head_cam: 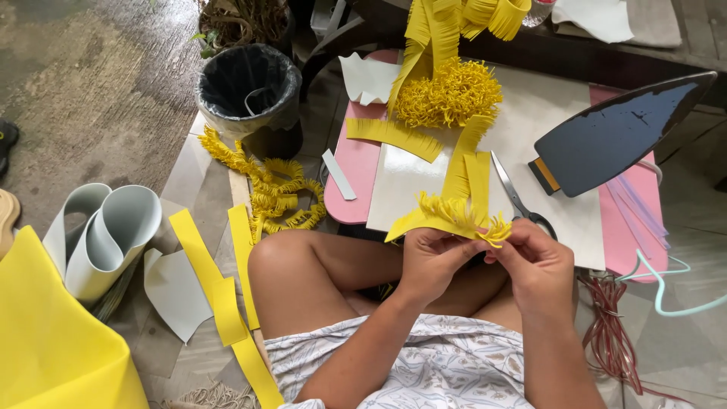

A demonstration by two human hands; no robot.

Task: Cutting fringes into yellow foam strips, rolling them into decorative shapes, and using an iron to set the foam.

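Both hands pinching one fringed yellow foam strip (463, 214) above the lap: left hand (432, 257) gripping the rolled end, right hand (539, 265) nipping the fringe, seemingly to keep the coil tight. Scissors (515, 195) lying within reach on the low pink desk (362, 163), iron (617, 135) propped far right. Lined bin (248, 89) far left, contents hidden in shadow.

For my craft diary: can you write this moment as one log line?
left hand: pinching fringed yellow strip | right hand: curling its end | scissors: lying on table
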